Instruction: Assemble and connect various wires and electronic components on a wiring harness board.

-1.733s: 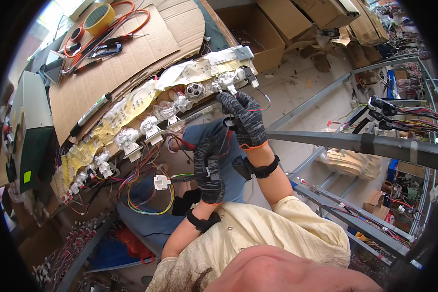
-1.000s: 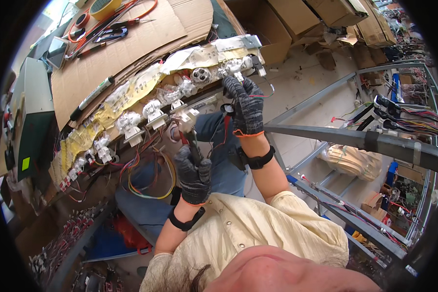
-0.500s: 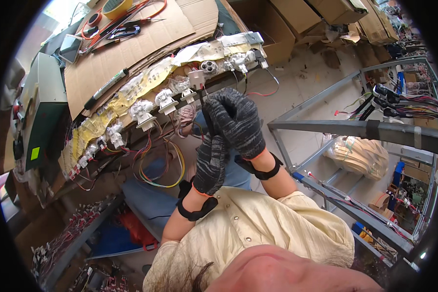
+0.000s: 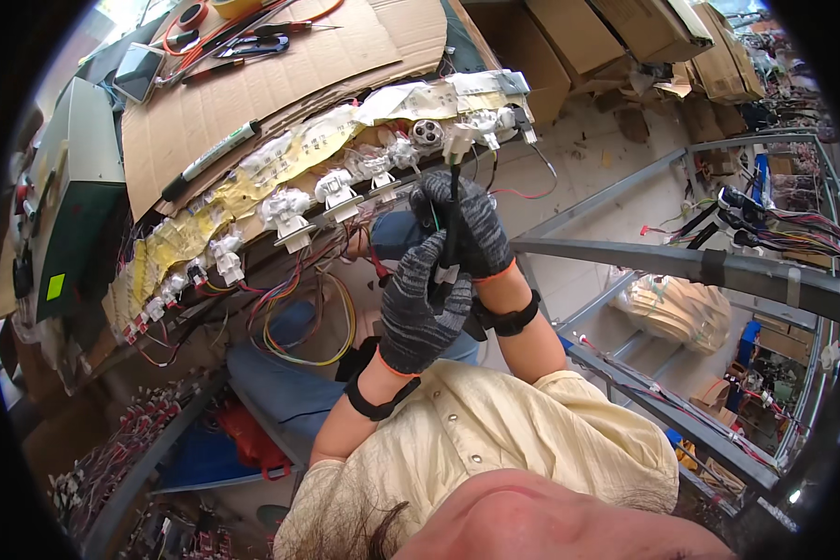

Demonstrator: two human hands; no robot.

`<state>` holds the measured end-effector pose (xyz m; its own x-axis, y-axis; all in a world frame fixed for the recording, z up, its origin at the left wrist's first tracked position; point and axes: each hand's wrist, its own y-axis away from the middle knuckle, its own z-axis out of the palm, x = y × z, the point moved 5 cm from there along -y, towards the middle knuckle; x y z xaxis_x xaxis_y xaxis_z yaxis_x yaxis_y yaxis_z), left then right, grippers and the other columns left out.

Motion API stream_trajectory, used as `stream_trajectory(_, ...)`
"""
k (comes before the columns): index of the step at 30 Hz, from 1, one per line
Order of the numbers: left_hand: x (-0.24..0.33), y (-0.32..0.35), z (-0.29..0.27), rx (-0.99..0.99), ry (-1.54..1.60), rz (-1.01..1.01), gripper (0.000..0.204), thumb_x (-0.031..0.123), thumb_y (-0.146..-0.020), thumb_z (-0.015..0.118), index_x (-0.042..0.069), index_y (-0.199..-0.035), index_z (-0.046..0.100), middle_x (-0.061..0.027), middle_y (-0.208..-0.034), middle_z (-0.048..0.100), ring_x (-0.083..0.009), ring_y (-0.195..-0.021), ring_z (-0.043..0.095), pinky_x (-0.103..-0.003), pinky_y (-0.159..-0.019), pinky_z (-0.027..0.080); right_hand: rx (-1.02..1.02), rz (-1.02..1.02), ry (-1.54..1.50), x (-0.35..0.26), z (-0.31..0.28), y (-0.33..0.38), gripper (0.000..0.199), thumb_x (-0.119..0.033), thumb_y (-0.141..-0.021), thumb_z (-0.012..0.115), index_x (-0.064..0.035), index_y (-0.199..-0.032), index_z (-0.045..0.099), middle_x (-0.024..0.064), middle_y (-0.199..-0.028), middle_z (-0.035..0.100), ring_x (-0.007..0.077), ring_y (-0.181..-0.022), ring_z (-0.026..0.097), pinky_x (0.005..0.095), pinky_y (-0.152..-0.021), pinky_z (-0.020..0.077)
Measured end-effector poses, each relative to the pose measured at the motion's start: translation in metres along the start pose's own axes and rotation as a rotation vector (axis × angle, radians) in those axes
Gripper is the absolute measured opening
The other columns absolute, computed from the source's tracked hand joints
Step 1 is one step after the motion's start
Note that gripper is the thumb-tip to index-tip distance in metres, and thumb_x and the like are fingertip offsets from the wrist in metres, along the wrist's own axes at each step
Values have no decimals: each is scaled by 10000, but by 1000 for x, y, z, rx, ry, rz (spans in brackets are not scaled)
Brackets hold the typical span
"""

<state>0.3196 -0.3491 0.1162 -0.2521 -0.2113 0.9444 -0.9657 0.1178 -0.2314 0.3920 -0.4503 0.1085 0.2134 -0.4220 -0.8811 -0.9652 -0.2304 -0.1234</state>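
Both hands wear dark grey knitted gloves and meet in front of the board's edge. A black-sleeved cable (image 4: 454,207) runs between them, with a cream connector (image 4: 458,142) at its upper end. My left hand (image 4: 422,313) is closed round the lower part, where a small white piece (image 4: 446,273) pokes out by the fingers. My right hand (image 4: 474,229) curls behind the cable, gripping it higher up; its fingertips are partly hidden. A thin green wire shows between the hands. Close by is a row of white connectors (image 4: 336,194) along the board's edge.
A cardboard-topped bench (image 4: 317,79) carries a marker (image 4: 212,161), pliers and a screwdriver. Coloured wires (image 4: 331,322) hang in loops below its edge. To the right stands a metal frame (image 4: 658,252) with wire bundles; a green box (image 4: 82,187) sits at left.
The cable has come into view in front of my right hand, its connector further right and higher. My hands have shifted apart a little, the left one lower on the cable.
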Motion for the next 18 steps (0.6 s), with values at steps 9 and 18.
stream_trajectory(9, 12, -3, 12, -187, -429, 241, 454, 99, -769, 574, 3, -1202, 475, -181, -878, 588, -284, -721, 600, -331, -636, 469, 610, -200, 503, -42, -31, 4, 354, -55, -820, 605, 42, -1151, 528, 126, -912, 604, 134, -758, 580, 292, -673, 496)
stream_trajectory(18, -19, -12, 8, -302, 242, -185, 440, 40, -824, 520, -68, -1239, 416, -190, -1013, 621, -179, -894, 614, -283, -782, 469, 431, 113, -108, 0, -28, -18, 304, -9, -809, 577, 59, -1105, 552, 149, -917, 607, 196, -768, 578, 296, -685, 470)
